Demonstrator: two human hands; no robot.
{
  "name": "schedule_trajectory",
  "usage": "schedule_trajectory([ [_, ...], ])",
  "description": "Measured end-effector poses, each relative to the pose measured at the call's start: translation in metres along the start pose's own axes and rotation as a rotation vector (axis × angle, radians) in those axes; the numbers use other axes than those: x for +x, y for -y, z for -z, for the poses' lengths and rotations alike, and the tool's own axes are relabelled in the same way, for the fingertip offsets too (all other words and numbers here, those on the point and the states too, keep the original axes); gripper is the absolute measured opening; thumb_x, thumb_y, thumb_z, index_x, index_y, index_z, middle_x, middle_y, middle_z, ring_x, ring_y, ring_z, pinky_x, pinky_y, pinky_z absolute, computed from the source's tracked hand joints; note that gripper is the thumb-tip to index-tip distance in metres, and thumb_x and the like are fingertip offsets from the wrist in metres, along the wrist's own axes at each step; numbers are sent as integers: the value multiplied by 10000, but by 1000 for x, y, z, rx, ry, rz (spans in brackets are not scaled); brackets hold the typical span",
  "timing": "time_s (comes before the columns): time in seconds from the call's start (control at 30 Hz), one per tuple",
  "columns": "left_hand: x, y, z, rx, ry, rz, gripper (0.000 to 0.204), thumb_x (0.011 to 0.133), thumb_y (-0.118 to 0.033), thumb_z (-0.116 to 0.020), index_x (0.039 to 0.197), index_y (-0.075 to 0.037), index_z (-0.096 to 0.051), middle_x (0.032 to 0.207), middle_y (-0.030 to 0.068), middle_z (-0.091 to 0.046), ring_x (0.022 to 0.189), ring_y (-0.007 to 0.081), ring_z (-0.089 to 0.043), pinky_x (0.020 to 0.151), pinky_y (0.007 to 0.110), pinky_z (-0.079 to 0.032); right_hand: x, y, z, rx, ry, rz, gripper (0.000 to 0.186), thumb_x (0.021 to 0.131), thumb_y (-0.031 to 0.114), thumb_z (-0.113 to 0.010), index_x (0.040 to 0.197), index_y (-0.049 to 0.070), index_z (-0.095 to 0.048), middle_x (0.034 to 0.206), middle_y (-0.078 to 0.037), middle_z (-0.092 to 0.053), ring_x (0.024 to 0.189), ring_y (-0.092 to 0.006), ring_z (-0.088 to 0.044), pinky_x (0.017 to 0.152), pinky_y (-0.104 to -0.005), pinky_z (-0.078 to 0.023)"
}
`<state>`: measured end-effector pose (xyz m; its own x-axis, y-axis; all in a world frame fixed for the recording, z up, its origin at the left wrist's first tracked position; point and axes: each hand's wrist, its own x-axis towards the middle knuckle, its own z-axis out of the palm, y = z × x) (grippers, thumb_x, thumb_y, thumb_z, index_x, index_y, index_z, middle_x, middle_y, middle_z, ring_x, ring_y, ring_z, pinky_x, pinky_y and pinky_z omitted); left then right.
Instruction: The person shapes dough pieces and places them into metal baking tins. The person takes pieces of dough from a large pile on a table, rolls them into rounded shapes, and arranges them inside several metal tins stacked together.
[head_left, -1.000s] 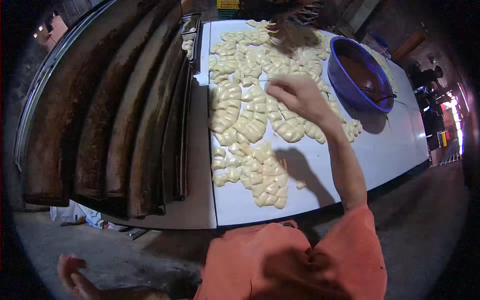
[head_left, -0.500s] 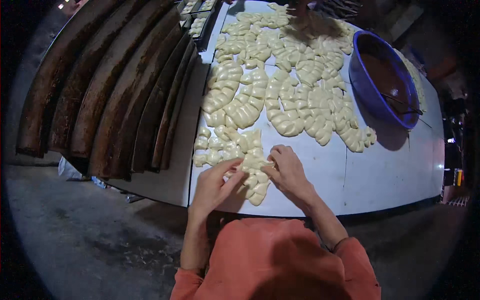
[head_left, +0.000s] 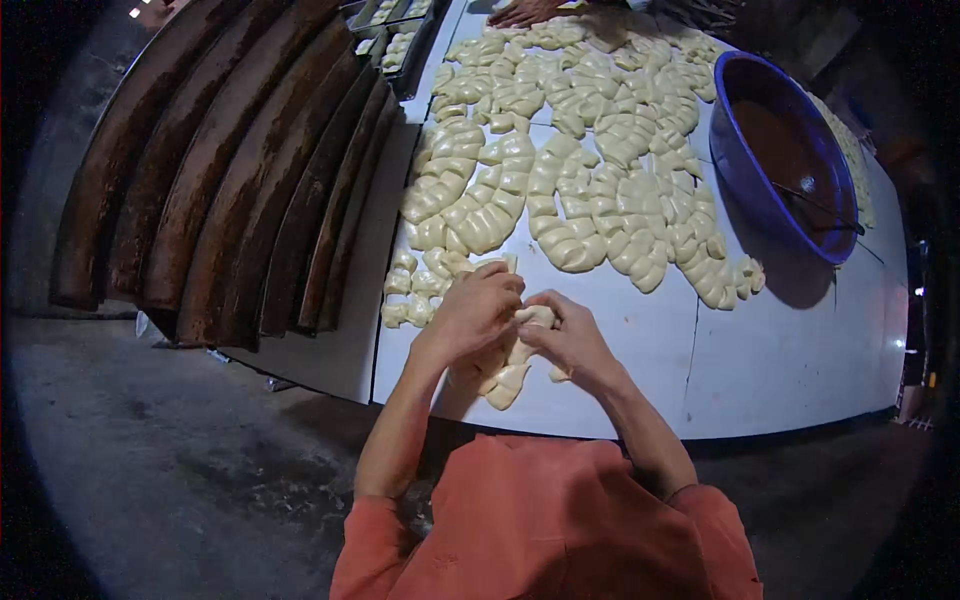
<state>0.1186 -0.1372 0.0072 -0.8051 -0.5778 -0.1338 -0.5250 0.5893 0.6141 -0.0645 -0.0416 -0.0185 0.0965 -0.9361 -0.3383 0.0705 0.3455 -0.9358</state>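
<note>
My left hand bends its fingers down over pale, glossy dough near the table's front edge. My right hand pinches a small dough piece between thumb and fingers, just beside the left fingertips. The left fingertips are partly hidden behind the hand and seem to press on the same piece. Below the hands lies a loose strip of dough, its upper part covered by them. Past my left hand, several small dough lumps lie close together.
Cut dough pieces in rows cover the middle of the white table. Long curved brown metal trays stand at left. A blue basin of brown liquid with a utensil sits at right. Another person's hand is at the far edge.
My left hand has moved right and up toward my right hand, now covering dough that showed before. A small piece has come up between them. The other person's hand has shifted left.
</note>
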Motion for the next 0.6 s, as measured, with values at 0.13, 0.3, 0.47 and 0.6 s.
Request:
schedule_trajectory([
  [0.13,4,9,-1,56,-124,-119,126,764,-129,-723,837,-38,-676,1169,73,-652,1216,316,-564,978,437,-471,-3,0,12,-133,-69,-48,283,835,170,-680,1033,-31,-659,825,-71,-669,745,-114,-628,659,-286,-522],
  [0.3,-7,7,-4,165,-118,43,184,852,-199,-691,1014,-126,-740,1311,35,-609,1348,276,-465,980,483,-404,-26,-8,51,21,-277,-7,213,826,95,-673,1008,-15,-655,819,-22,-630,749,-89,-581,652,-241,-487],
  [0.47,-17,-10,-15,52,-123,92,669,822,-316,-704,1435,-149,-494,1473,149,-455,1427,372,-347,1087,556,-314,-37,11,53,338,-332,-60,369,871,103,-697,1207,2,-584,953,-44,-615,771,-130,-610,724,-270,-537],
  [0.6,-10,-44,-45,74,-236,-10,641,825,-440,-705,1324,-54,-592,1457,192,-486,1430,387,-345,1120,653,-203,-39,19,42,374,-167,-171,426,862,87,-734,1243,-14,-571,1008,-48,-604,897,-134,-628,780,-286,-554],
])
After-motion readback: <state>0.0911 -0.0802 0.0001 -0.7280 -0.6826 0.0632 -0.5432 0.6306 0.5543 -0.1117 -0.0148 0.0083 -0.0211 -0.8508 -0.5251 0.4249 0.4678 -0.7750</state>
